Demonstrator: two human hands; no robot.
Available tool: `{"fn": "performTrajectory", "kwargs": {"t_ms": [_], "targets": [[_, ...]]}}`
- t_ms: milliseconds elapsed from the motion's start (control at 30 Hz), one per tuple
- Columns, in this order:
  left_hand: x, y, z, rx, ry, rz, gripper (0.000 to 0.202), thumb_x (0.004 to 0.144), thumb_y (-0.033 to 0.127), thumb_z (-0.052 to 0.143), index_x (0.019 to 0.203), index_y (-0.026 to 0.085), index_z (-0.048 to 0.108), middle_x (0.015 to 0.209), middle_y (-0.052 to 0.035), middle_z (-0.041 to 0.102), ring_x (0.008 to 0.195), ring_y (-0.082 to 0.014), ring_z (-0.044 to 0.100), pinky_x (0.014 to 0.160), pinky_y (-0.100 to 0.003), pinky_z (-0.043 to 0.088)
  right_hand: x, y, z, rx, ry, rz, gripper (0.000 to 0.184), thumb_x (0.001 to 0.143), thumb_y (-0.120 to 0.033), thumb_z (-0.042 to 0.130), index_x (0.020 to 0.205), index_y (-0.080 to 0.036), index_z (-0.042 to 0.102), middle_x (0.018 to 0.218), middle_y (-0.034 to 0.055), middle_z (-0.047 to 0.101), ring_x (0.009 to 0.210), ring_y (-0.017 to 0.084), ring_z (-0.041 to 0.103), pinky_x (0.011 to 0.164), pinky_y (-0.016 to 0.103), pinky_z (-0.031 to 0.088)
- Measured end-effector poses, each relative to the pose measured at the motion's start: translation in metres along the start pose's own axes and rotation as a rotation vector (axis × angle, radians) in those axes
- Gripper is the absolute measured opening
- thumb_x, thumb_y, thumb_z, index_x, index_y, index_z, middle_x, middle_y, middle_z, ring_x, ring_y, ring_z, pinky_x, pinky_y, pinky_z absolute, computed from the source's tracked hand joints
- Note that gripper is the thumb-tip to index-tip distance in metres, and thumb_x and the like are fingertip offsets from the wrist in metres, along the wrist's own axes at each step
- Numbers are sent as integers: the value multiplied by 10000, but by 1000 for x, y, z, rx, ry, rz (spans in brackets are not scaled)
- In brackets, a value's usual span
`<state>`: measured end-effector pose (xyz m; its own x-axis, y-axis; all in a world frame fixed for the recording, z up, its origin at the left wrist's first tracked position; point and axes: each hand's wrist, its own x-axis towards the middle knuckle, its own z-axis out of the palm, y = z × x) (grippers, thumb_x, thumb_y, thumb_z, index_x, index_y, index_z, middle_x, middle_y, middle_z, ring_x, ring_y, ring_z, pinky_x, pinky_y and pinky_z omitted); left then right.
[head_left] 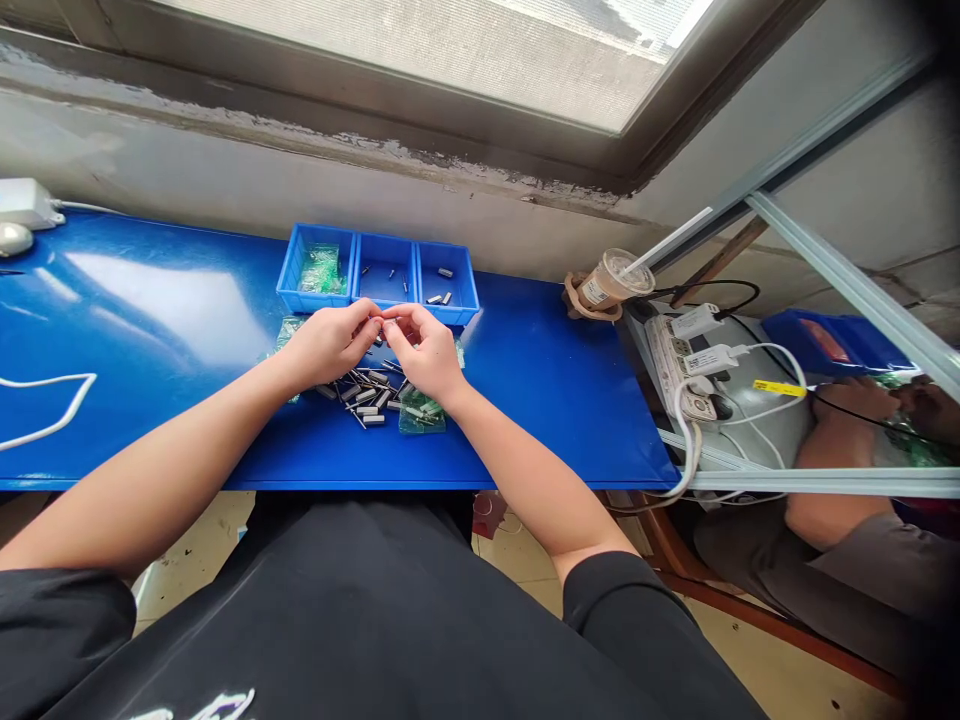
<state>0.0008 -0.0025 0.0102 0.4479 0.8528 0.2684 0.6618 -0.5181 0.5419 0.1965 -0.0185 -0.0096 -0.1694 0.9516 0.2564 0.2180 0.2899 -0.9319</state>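
Note:
My left hand [335, 342] and my right hand [424, 352] meet fingertip to fingertip just in front of the blue bins. Both are closed in a pinch; whatever lies between the fingertips is too small and covered to name. Beneath them a loose pile of small metal cylinders and thin pins [367, 395] is spread on the blue table [525, 400]. A green-tinted plastic bag [421, 412] with small parts in it lies at the pile's right side. Another clear greenish bag [289, 332] shows partly behind my left hand.
Three joined blue bins [352, 303] stand at the back, holding a green bag and a few metal parts. A drink cup with a straw [609, 283] sits in a cardboard holder at right, near a power strip [673, 365]. Another person's arm [840, 440] is beyond the metal frame.

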Motion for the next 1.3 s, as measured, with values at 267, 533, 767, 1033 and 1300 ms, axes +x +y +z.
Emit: {"fn": "performTrajectory", "kwargs": {"t_ms": [267,533,767,1033,1300], "targets": [[0,1,0,10,-4,-7,345,1069,473,399,1040,229,641,807,-64,764,698,-237,692,694,-329,490,-1,-3,0,-32,-9,-3,292,992,-490,643,1115,-233,708,861,12,740,792,163,677,750,327,566],[1,3,-1,1,-25,-19,346,1059,490,380,1007,237,610,820,-74,750,705,-247,677,704,-339,475,-1,-4,-1,-26,-18,-20,264,991,-451,647,1097,-214,692,827,-1,705,735,139,631,727,307,546],[1,3,-1,11,-32,-21,344,1060,497,370,990,241,590,808,-68,749,700,-240,673,706,-338,485,0,-3,0,-5,-28,-21,289,985,-447,641,1108,-189,683,827,-7,703,720,127,626,726,297,535],[2,4,-3,30,-40,-27,333,1065,480,379,971,237,587,800,-69,744,680,-234,669,692,-331,475,0,-3,0,-14,-39,-27,271,988,-438,642,1104,-194,671,820,-14,696,714,125,620,732,297,529],[1,3,-3,53,-48,-28,345,1084,473,391,996,232,622,815,-66,756,691,-232,675,691,-321,470,0,-1,-1,-46,-55,-39,246,1018,-419,631,1122,-197,653,819,-23,665,720,123,614,740,294,525]]}}
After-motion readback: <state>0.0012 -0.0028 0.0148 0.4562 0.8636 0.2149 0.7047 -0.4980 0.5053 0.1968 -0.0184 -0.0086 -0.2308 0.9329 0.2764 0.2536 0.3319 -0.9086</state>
